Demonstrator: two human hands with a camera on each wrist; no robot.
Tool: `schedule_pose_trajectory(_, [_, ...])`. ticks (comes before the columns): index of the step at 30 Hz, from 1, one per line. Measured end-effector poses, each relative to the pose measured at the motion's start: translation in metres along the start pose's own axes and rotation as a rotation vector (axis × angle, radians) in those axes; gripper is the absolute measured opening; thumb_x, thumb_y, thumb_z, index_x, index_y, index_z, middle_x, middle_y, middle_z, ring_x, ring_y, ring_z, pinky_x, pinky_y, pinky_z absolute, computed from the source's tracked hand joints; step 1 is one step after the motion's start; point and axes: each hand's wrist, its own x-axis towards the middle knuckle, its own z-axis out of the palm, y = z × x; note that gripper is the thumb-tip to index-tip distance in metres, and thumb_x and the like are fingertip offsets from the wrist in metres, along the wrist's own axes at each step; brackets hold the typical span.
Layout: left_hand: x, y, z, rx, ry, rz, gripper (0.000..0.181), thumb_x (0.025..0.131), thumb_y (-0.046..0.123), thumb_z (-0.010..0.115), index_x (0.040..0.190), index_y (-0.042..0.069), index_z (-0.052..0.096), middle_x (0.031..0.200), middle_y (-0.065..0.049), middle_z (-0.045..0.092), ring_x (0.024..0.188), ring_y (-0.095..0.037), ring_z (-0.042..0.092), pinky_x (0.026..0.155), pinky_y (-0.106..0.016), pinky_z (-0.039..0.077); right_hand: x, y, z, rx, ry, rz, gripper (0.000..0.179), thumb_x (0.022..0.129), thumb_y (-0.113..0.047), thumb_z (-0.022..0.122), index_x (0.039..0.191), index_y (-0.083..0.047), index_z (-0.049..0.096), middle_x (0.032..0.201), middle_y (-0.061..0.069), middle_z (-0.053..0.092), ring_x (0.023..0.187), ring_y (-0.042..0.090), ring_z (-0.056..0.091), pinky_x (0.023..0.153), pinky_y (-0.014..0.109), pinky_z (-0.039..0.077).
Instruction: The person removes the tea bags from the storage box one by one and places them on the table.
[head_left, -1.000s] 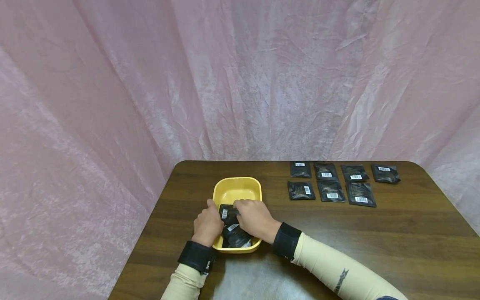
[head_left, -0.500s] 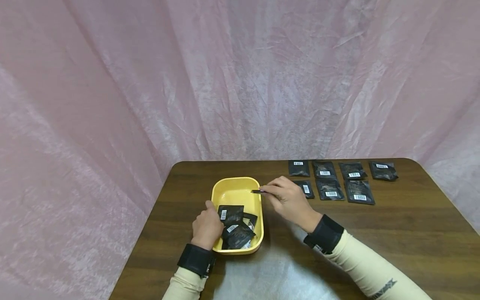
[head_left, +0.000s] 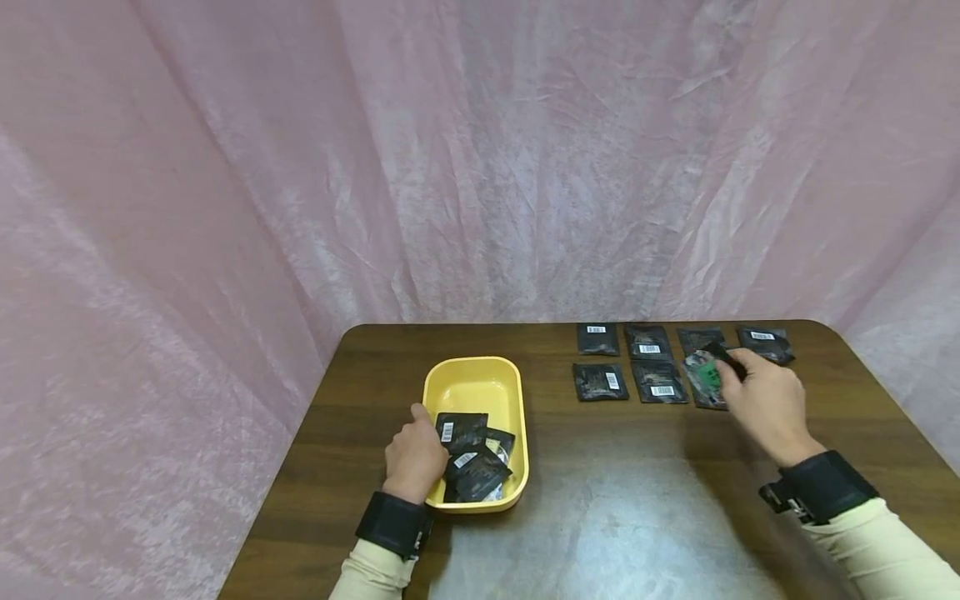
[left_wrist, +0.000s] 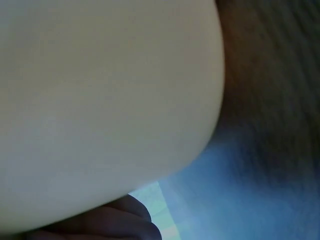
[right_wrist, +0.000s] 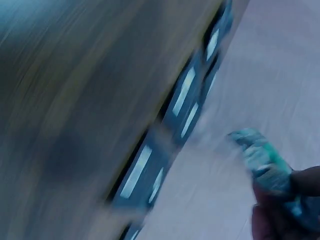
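Note:
In the head view, my left hand (head_left: 414,457) holds the left rim of a yellow plastic container (head_left: 474,367), thumb along its edge. Several small black packets (head_left: 462,428), some with white barcode labels, lie overlapping in its near half. My right hand (head_left: 772,407) pinches another packet (head_left: 703,375) above the right part of the table. This packet's patterned face with a green patch shows, and in the right wrist view the packet (right_wrist: 267,160) sticks out past my fingertips. Behind it in the head view, a flat black packet (head_left: 699,338) is partly covered.
Black packets lie in two rows toward the table's far edge, among them a front-left one (head_left: 600,382) and a far-right one (head_left: 763,342). The brown wooden table (head_left: 360,375) ends at a pink curtain (head_left: 480,167).
My right hand has come out of the yellow container with a packet and moved right, over the rows of packets. My left hand has stayed at the container's rim.

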Motion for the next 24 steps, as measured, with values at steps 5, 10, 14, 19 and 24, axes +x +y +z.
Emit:
schedule_pose_trajectory(5, [0.0, -0.001, 0.001, -0.006, 0.005, -0.004, 0.05, 0.085, 0.009, 0.078, 0.123, -0.001, 0.047, 0.09, -0.024, 0.07, 0.077, -0.039, 0.07, 0.069, -0.054, 0.055, 0.002, 0.051, -0.023, -0.084, -0.07, 0.151, 0.029, 0.1, -0.011, 0.061, 0.118, 0.011, 0.065, 0.092, 0.039, 0.071, 0.063, 0.053, 0.064, 0.051, 0.055, 0.04])
schedule_pose_trajectory(10, [0.001, 0.0, 0.0, -0.016, 0.003, -0.003, 0.048, 0.085, 0.008, 0.077, 0.122, -0.001, 0.047, 0.09, -0.024, 0.07, 0.077, -0.039, 0.07, 0.069, -0.054, 0.055, -0.004, 0.085, -0.029, -0.177, -0.119, 0.061, 0.028, 0.097, -0.003, 0.057, 0.118, 0.016, 0.055, 0.069, 0.035, 0.063, 0.045, 0.04, 0.053, 0.041, 0.051, 0.036])
schedule_pose_trajectory(14, [0.001, 0.001, 0.001, -0.019, -0.001, 0.0, 0.049, 0.085, 0.009, 0.078, 0.122, -0.001, 0.047, 0.091, -0.024, 0.071, 0.077, -0.039, 0.07, 0.068, -0.054, 0.054, -0.012, 0.097, -0.029, -0.228, -0.218, -0.013, 0.028, 0.092, -0.001, 0.059, 0.116, 0.013, 0.062, 0.067, 0.031, 0.066, 0.046, 0.038, 0.055, 0.039, 0.051, 0.037])
schedule_pose_trajectory(19, [0.0, 0.0, 0.0, -0.022, 0.004, 0.007, 0.049, 0.084, 0.009, 0.078, 0.12, 0.0, 0.047, 0.09, -0.024, 0.071, 0.077, -0.04, 0.071, 0.067, -0.054, 0.054, -0.018, 0.098, -0.031, -0.257, -0.42, 0.091, 0.037, 0.091, -0.007, 0.058, 0.122, 0.009, 0.072, 0.069, 0.022, 0.067, 0.054, 0.028, 0.049, 0.044, 0.044, 0.038])
schedule_pose_trajectory(24, [0.0, -0.001, -0.001, -0.017, 0.007, 0.016, 0.047, 0.084, 0.008, 0.077, 0.119, -0.001, 0.048, 0.089, -0.024, 0.071, 0.076, -0.04, 0.071, 0.064, -0.053, 0.054, -0.019, 0.099, -0.031, -0.295, -0.602, 0.122, 0.036, 0.094, -0.01, 0.06, 0.121, 0.012, 0.072, 0.07, 0.018, 0.067, 0.056, 0.027, 0.052, 0.048, 0.043, 0.042])
